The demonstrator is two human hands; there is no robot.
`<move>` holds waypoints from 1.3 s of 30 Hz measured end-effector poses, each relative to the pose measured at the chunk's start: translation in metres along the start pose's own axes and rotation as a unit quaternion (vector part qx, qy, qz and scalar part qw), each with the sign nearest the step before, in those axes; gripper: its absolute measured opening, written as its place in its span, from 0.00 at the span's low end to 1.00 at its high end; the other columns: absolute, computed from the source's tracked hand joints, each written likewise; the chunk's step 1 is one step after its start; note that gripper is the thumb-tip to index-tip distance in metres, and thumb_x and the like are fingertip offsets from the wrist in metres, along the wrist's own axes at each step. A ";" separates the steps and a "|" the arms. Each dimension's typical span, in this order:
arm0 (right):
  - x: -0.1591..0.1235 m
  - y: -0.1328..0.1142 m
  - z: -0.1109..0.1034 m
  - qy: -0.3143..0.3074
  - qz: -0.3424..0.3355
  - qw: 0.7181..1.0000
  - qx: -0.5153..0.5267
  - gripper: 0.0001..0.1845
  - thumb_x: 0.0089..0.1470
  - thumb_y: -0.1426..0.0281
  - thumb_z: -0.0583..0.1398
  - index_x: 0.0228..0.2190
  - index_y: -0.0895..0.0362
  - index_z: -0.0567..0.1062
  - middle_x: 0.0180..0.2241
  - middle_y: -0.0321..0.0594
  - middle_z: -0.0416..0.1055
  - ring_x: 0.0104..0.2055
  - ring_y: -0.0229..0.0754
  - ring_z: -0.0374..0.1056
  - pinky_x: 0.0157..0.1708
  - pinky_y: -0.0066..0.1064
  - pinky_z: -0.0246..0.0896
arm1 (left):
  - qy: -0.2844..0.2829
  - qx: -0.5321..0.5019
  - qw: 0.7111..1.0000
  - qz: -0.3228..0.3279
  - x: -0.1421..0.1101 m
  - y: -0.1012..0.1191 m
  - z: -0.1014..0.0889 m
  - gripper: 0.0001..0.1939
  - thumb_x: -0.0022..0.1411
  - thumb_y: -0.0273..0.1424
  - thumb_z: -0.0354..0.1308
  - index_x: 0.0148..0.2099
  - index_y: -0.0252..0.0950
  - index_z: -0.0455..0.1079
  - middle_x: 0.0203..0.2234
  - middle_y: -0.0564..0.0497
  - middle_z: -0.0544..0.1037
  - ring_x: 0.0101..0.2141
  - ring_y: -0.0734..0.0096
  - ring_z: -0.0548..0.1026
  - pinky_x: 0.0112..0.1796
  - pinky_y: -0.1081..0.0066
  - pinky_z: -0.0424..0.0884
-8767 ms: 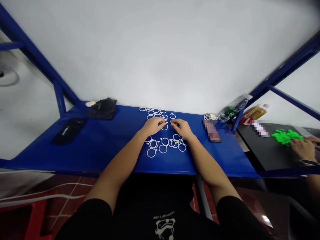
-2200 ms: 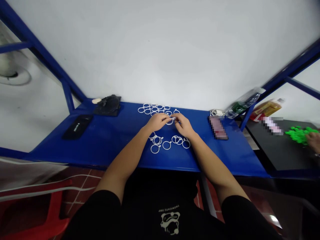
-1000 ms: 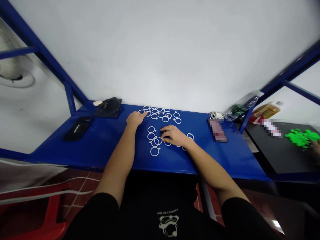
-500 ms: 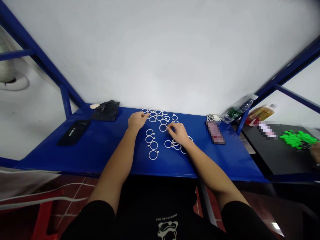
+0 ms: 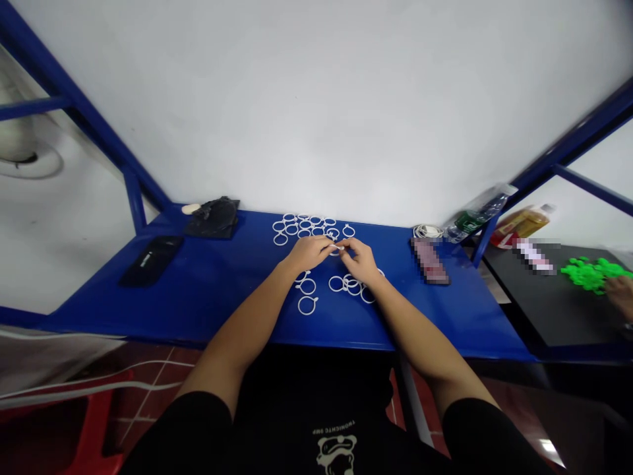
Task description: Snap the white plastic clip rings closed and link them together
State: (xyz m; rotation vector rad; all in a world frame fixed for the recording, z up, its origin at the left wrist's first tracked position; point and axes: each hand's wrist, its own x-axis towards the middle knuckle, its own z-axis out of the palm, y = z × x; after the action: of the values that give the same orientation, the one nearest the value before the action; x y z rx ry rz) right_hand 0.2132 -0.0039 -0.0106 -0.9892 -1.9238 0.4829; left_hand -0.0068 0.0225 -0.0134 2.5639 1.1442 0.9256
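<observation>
Between my two hands, over the middle of the blue table (image 5: 217, 277), is a white plastic ring (image 5: 336, 248) with a small tab. My left hand (image 5: 312, 251) pinches it from the left, thumb and fingertips together. From the right, my right hand (image 5: 360, 259) closes its thumb and forefinger on it. Beyond my hands a cluster of several white rings (image 5: 291, 228) lies flat near the wall. Nearer to me, a few more rings (image 5: 306, 305) lie by my left forearm, and several overlapping rings (image 5: 353, 285) lie by my right wrist, partly hidden by it.
A black pouch (image 5: 151, 261) and a crumpled black bag (image 5: 215, 216) lie at left. At right are a phone (image 5: 429, 261), a coiled white cable (image 5: 428, 231) and a plastic bottle (image 5: 479, 214). Beyond the frame, another person's hand (image 5: 620, 293) touches green pieces (image 5: 593, 273).
My left hand has come from the rings at the far left to meet my right hand at the centre. A ring now lies at the left end of the far cluster.
</observation>
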 end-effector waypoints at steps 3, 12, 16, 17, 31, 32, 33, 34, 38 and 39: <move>0.001 0.008 0.001 -0.020 0.073 0.992 0.101 0.11 0.65 0.61 0.62 0.42 0.52 0.83 0.34 0.39 0.80 0.34 0.43 0.73 0.40 0.37 0.70 | 0.011 -0.013 1.000 0.004 0.000 -0.001 -0.002 0.14 0.79 0.38 0.56 0.45 0.40 0.83 0.38 0.49 0.86 0.39 0.66 0.81 0.41 0.67 0.72; 0.005 0.018 0.001 -0.028 0.120 0.972 0.200 0.11 0.57 0.62 0.65 0.38 0.53 0.85 0.30 0.37 0.80 0.33 0.42 0.73 0.36 0.34 0.68 | 0.020 -0.007 1.000 0.013 0.001 0.002 -0.001 0.16 0.79 0.38 0.56 0.41 0.40 0.82 0.35 0.49 0.85 0.37 0.67 0.80 0.39 0.66 0.70; 0.008 0.020 -0.001 -0.024 0.118 0.975 0.187 0.09 0.53 0.69 0.62 0.33 0.54 0.85 0.31 0.38 0.81 0.33 0.42 0.74 0.37 0.34 0.69 | 0.002 0.004 0.999 0.031 0.001 0.007 0.002 0.17 0.80 0.39 0.55 0.40 0.39 0.81 0.36 0.48 0.85 0.38 0.65 0.81 0.39 0.66 0.70; 0.008 0.021 -0.001 -0.023 0.114 0.977 0.179 0.10 0.53 0.70 0.61 0.32 0.54 0.84 0.31 0.38 0.81 0.33 0.43 0.74 0.37 0.34 0.69 | -0.003 0.004 0.999 0.034 0.001 0.008 0.003 0.18 0.80 0.40 0.55 0.41 0.39 0.81 0.37 0.48 0.85 0.38 0.65 0.81 0.39 0.66 0.71; 0.001 0.014 0.001 -0.065 -0.033 0.996 -0.059 0.18 0.64 0.71 0.59 0.53 0.51 0.81 0.53 0.46 0.79 0.43 0.47 0.75 0.49 0.46 0.75 | -0.020 0.059 0.970 -0.234 -0.005 -0.040 -0.056 0.16 0.76 0.40 0.56 0.53 0.42 0.84 0.38 0.47 0.87 0.43 0.58 0.81 0.44 0.66 0.71; 0.001 0.016 0.001 -0.068 -0.034 0.995 -0.061 0.18 0.64 0.71 0.59 0.53 0.51 0.81 0.52 0.46 0.80 0.44 0.48 0.75 0.49 0.46 0.75 | -0.028 0.061 0.967 -0.247 -0.007 -0.046 -0.058 0.16 0.75 0.39 0.57 0.54 0.42 0.83 0.38 0.47 0.87 0.43 0.58 0.81 0.44 0.66 0.71; 0.001 0.017 0.001 -0.073 -0.034 0.995 -0.063 0.18 0.64 0.72 0.59 0.52 0.51 0.81 0.51 0.46 0.80 0.44 0.48 0.76 0.50 0.45 0.75 | -0.040 0.061 0.965 -0.253 -0.009 -0.051 -0.058 0.15 0.74 0.38 0.58 0.53 0.41 0.84 0.38 0.47 0.87 0.42 0.59 0.81 0.43 0.67 0.71; 0.001 0.017 0.001 -0.077 -0.035 0.994 -0.063 0.18 0.64 0.72 0.59 0.52 0.51 0.82 0.50 0.46 0.80 0.45 0.48 0.76 0.50 0.45 0.75 | -0.053 0.063 0.963 -0.256 -0.011 -0.056 -0.058 0.15 0.74 0.38 0.58 0.51 0.41 0.84 0.39 0.46 0.87 0.42 0.60 0.81 0.43 0.67 0.71; 0.001 0.019 0.002 -0.090 -0.040 0.993 -0.063 0.17 0.63 0.72 0.60 0.51 0.53 0.82 0.49 0.46 0.81 0.45 0.48 0.77 0.50 0.44 0.74 | -0.067 0.081 0.956 -0.273 -0.015 -0.068 -0.054 0.12 0.71 0.37 0.61 0.49 0.42 0.85 0.44 0.46 0.87 0.44 0.58 0.82 0.45 0.66 0.72; 0.001 0.020 0.003 -0.091 -0.039 0.993 -0.063 0.17 0.63 0.72 0.60 0.51 0.53 0.83 0.48 0.45 0.81 0.45 0.48 0.77 0.50 0.44 0.74 | -0.064 0.080 0.954 -0.281 -0.016 -0.069 -0.053 0.12 0.70 0.36 0.62 0.50 0.43 0.85 0.45 0.46 0.87 0.45 0.57 0.82 0.46 0.66 0.73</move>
State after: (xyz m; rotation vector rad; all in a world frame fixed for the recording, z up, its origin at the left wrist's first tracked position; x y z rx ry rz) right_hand 0.2196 0.0086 -0.0247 -0.9731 -2.1708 0.4222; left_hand -0.0894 0.0543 -0.0067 2.1571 1.8270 0.5368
